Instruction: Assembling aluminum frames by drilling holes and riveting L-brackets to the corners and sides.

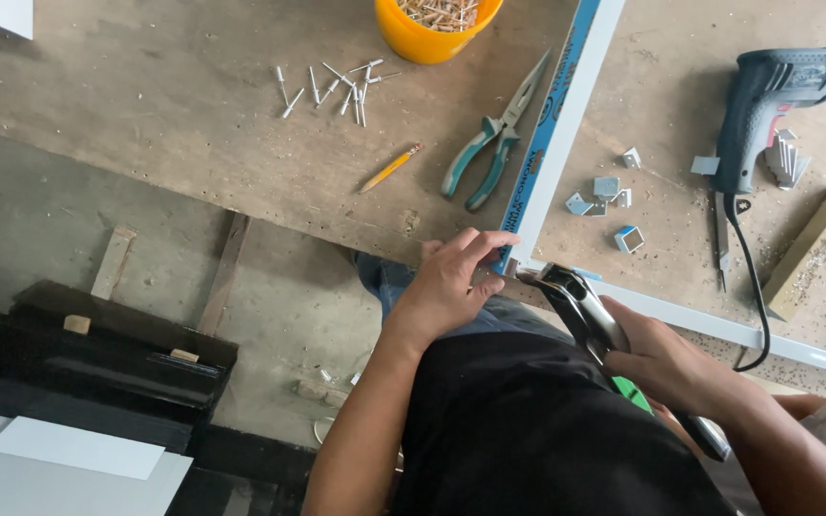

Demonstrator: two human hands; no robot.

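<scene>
The left hand rests on the corner of a white aluminium frame, its fingers curled and pinching that corner at the near edge of the bench. The frame is a thin, pale L of metal: one bar runs up and away across the bench with a blue strip of film along its face, the other runs off to the right along the bench edge. The right hand is clenched around the handles of a rivet gun, a dark metal tool with a green grip, whose nose touches the frame corner just beside the left fingertips.

On the bench lie green-handled pliers just beside the frame's blue bar, a yellow pencil, a scatter of loose rivets, and an orange cup of more fasteners. Inside the frame sit small metal corner brackets, a grey power drill and a wooden block.
</scene>
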